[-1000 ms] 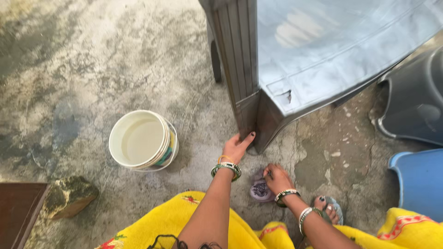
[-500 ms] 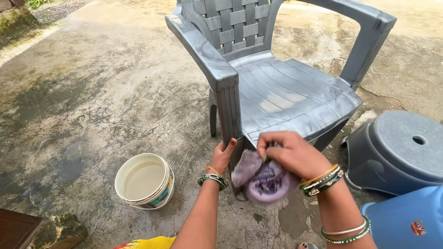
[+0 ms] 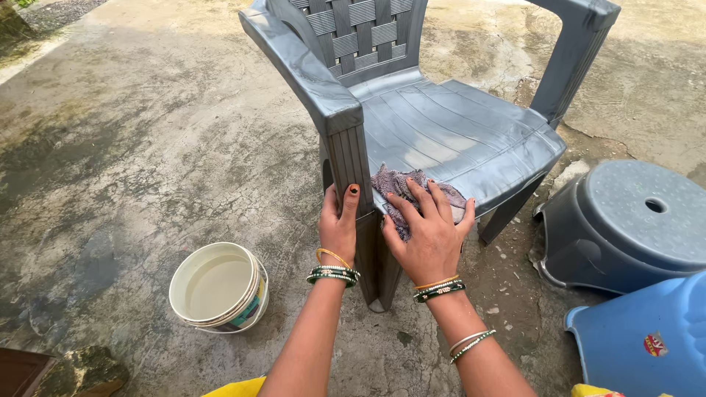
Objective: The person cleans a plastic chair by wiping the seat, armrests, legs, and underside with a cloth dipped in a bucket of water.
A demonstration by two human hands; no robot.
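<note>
A grey plastic armchair (image 3: 456, 125) stands on the concrete floor ahead of me. My left hand (image 3: 338, 224) grips its front left leg, thumb up against the ribbed front. My right hand (image 3: 426, 231) lies flat, fingers spread, pressing a purple-grey cloth (image 3: 397, 184) onto the front left corner of the seat. Both wrists wear green and gold bangles.
A white bucket (image 3: 218, 287) holding water stands on the floor to the left of the chair leg. An upturned grey plastic stool (image 3: 625, 224) sits to the right, with a blue plastic stool (image 3: 647, 338) in front of it. A mossy stone (image 3: 81, 375) lies at bottom left.
My right hand lifted the cloth from the floor, raised it and now presses it on the seat corner. My left hand slid higher up the chair leg. The view rose.
</note>
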